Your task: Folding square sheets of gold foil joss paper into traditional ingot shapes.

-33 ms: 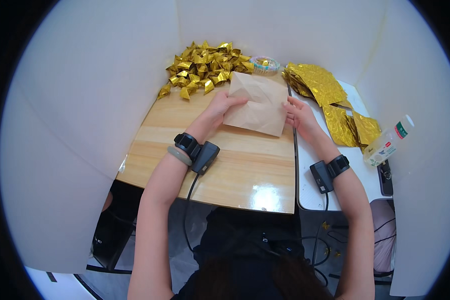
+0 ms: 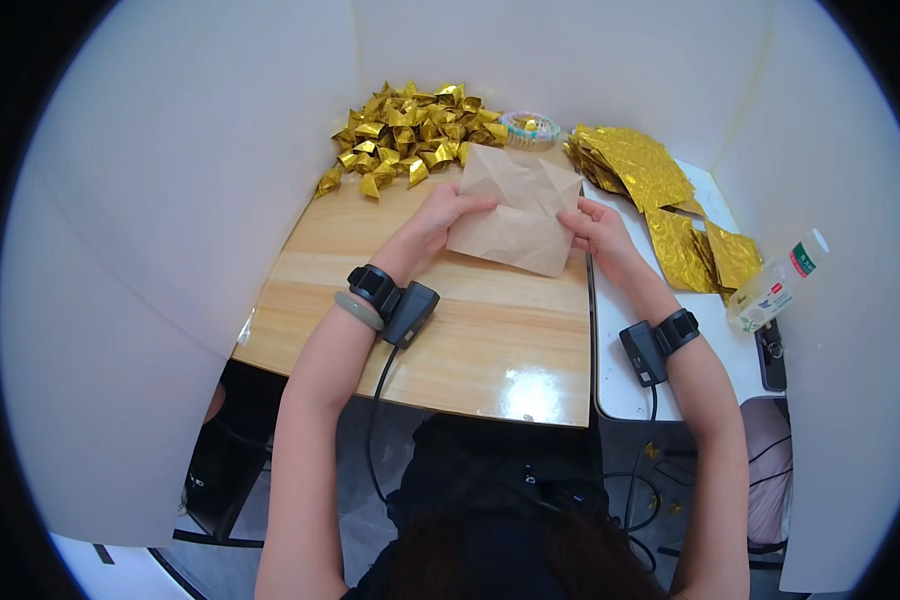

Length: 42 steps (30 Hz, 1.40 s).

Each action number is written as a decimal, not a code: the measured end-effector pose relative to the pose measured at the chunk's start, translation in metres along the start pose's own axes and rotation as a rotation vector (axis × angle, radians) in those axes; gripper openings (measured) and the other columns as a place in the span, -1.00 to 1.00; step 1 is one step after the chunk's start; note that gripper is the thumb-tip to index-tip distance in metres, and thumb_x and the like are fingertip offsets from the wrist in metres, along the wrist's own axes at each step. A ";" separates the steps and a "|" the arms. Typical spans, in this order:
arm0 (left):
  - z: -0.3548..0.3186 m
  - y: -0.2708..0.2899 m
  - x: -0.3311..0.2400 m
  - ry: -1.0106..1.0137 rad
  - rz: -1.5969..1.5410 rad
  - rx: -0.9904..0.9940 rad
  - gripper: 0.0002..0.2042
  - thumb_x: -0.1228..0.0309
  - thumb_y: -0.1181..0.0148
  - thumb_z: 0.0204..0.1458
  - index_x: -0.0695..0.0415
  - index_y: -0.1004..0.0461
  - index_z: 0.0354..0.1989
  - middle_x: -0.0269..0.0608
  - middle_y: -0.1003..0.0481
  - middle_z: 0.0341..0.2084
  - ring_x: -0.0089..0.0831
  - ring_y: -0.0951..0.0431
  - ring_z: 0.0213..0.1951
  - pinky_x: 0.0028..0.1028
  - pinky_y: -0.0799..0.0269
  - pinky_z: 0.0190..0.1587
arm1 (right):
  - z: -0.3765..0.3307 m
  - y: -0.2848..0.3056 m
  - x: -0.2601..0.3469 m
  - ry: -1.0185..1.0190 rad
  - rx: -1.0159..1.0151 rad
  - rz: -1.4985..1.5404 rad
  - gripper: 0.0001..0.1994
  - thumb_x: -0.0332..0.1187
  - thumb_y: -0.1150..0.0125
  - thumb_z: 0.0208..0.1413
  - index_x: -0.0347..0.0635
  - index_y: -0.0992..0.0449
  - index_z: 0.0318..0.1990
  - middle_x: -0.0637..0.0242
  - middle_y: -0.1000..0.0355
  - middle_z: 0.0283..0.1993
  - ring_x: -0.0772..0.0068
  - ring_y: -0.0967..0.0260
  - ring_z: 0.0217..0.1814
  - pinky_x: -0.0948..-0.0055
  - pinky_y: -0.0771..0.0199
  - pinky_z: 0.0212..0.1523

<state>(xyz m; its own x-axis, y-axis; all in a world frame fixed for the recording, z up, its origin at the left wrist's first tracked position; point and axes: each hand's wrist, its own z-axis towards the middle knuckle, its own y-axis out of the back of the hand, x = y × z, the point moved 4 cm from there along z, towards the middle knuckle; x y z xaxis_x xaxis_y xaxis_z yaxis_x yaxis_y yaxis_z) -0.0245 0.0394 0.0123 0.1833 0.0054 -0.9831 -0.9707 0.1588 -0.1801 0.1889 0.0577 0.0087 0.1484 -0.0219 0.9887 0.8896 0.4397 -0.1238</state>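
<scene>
Between my hands is a square sheet of light brown paper [image 2: 518, 215] with crossing fold creases, tilted above the wooden table. My left hand [image 2: 447, 213] pinches its left edge, thumb on top and fingers underneath. At the right edge my right hand [image 2: 597, 232] grips it with the thumb lying over the face. The fingers beneath the sheet are partly hidden. Beyond the paper, a heap of folded gold foil paper pieces [image 2: 410, 125] lies at the back of the table.
A round pastel-coloured container [image 2: 530, 129] stands behind the sheet. On the white table at right lie stacked gold foil sheets [image 2: 635, 165], a smaller gold stack [image 2: 705, 255], a clear bottle [image 2: 778, 283] and a dark phone [image 2: 771, 358]. White panels [image 2: 560, 60] enclose the tables.
The sheet has tilted slightly and its creases show more. My right thumb has moved left, further onto the paper; my left hand has hardly moved.
</scene>
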 end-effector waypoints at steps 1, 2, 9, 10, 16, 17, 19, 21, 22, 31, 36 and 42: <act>0.000 -0.001 0.002 0.041 0.019 0.039 -0.66 0.47 -0.18 -0.12 0.32 -0.36 -0.14 -0.14 -0.48 -0.29 -0.46 -0.50 -0.27 -0.50 -0.43 -0.22 | 0.001 0.003 -0.002 -0.002 -0.002 0.002 -0.61 -0.37 -0.17 -0.03 -0.34 -0.30 -0.05 0.31 -0.41 -0.22 0.57 -0.39 -0.24 0.62 -0.41 -0.29; 0.001 0.000 0.004 0.044 0.019 0.040 -0.66 0.47 -0.18 -0.12 0.32 -0.36 -0.14 -0.14 -0.48 -0.29 -0.46 -0.50 -0.27 -0.50 -0.43 -0.22 | 0.004 0.006 -0.003 -0.005 0.020 -0.162 -0.66 -0.37 -0.14 -0.01 -0.34 -0.33 -0.07 0.32 -0.42 -0.26 0.59 -0.38 -0.26 0.63 -0.40 -0.30; 0.001 0.016 0.002 0.054 0.274 0.285 -0.78 0.62 0.01 -0.13 0.27 -0.47 -0.28 -0.23 -0.48 -0.29 -0.52 -0.47 -0.25 -0.55 -0.39 -0.16 | 0.006 0.021 -0.007 0.144 0.153 -0.354 -0.85 -0.54 0.06 0.04 -0.28 -0.47 -0.31 0.39 -0.43 -0.32 0.67 -0.34 -0.31 0.68 -0.33 -0.27; -0.001 0.019 0.002 0.055 0.271 0.399 -0.75 0.68 0.08 -0.17 0.27 -0.50 -0.33 -0.26 -0.48 -0.32 -0.55 -0.46 -0.27 -0.58 -0.38 -0.15 | 0.005 0.018 -0.006 0.135 0.145 -0.322 -0.81 -0.62 0.11 -0.02 -0.30 -0.49 -0.38 0.34 -0.43 -0.30 0.62 -0.34 -0.26 0.65 -0.31 -0.19; -0.003 0.034 0.003 0.152 0.101 0.310 -0.76 0.56 0.08 -0.09 0.29 -0.42 -0.23 -0.21 -0.46 -0.28 -0.54 -0.48 -0.28 -0.53 -0.42 -0.19 | 0.000 0.009 -0.002 0.229 0.177 -0.547 -0.81 -0.61 0.13 -0.17 -0.30 -0.48 -0.49 0.26 -0.37 -0.15 0.53 -0.25 -0.07 0.57 -0.15 0.02; -0.004 0.031 0.000 0.150 0.098 0.308 -0.76 0.56 0.08 -0.09 0.29 -0.42 -0.23 -0.21 -0.46 -0.28 -0.54 -0.48 -0.28 -0.53 -0.42 -0.19 | 0.000 0.010 -0.001 0.228 0.180 -0.549 -0.81 -0.61 0.13 -0.17 -0.30 -0.48 -0.49 0.26 -0.37 -0.15 0.53 -0.25 -0.07 0.57 -0.15 0.02; -0.001 0.028 -0.001 0.200 0.015 0.192 -0.75 0.50 -0.02 -0.07 0.25 -0.39 -0.18 -0.23 -0.45 -0.27 -0.57 -0.45 -0.26 -0.58 -0.38 -0.18 | 0.000 0.011 0.000 0.226 0.194 -0.581 -0.82 -0.58 0.13 -0.21 -0.28 -0.46 -0.51 0.28 -0.36 -0.13 0.53 -0.24 -0.06 0.58 -0.12 0.03; 0.002 0.018 -0.001 0.144 0.266 0.206 -0.75 0.47 -0.08 -0.08 0.25 -0.40 -0.20 -0.24 -0.45 -0.28 -0.58 -0.45 -0.26 -0.59 -0.37 -0.18 | -0.001 0.008 0.000 0.225 0.214 -0.590 -0.81 -0.57 0.13 -0.20 -0.27 -0.46 -0.46 0.29 -0.36 -0.14 0.53 -0.24 -0.07 0.58 -0.14 0.01; 0.004 0.015 0.001 0.090 0.518 0.221 -0.75 0.43 -0.15 -0.09 0.24 -0.41 -0.22 -0.25 -0.46 -0.30 -0.59 -0.44 -0.26 -0.59 -0.37 -0.18 | -0.002 0.006 0.001 0.222 0.232 -0.597 -0.79 -0.55 0.14 -0.20 -0.26 -0.46 -0.41 0.31 -0.36 -0.15 0.52 -0.25 -0.08 0.58 -0.17 -0.01; 0.012 0.002 0.004 -0.132 0.520 0.318 -0.75 0.56 -0.17 -0.19 0.23 -0.44 -0.25 -0.31 -0.47 -0.36 -0.62 -0.43 -0.31 -0.62 -0.34 -0.22 | 0.000 -0.001 -0.008 -0.071 0.166 -0.271 -0.71 -0.17 0.06 0.09 -0.16 -0.40 -0.16 0.55 -0.29 -0.44 0.80 -0.22 -0.48 0.76 -0.26 -0.43; 0.009 -0.002 -0.002 -0.149 0.576 0.179 -0.75 0.55 -0.16 -0.20 0.22 -0.46 -0.26 -0.36 -0.46 -0.44 -0.65 -0.40 -0.38 -0.63 -0.32 -0.30 | -0.003 -0.002 0.004 -0.124 0.115 0.051 -0.68 -0.15 0.06 0.10 -0.15 -0.43 -0.13 0.48 -0.40 -0.35 0.73 -0.29 -0.46 0.75 -0.29 -0.43; 0.003 -0.011 -0.008 -0.266 0.758 0.193 -0.81 0.45 -0.18 -0.16 0.20 -0.50 -0.32 -0.39 -0.46 -0.53 -0.68 -0.34 -0.48 -0.63 -0.26 -0.42 | 0.001 -0.002 -0.006 0.131 0.004 -0.459 -0.80 -0.38 -0.18 -0.08 -0.35 -0.50 -0.34 0.42 -0.42 -0.54 0.78 -0.27 -0.50 0.72 -0.26 -0.51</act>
<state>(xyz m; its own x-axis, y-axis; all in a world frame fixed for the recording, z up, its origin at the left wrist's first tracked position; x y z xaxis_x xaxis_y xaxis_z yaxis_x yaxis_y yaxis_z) -0.0151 0.0409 0.0220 -0.4562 0.4089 -0.7904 -0.8067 0.1847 0.5613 0.1858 0.0579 0.0035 -0.2056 -0.3275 0.9222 0.8745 0.3614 0.3234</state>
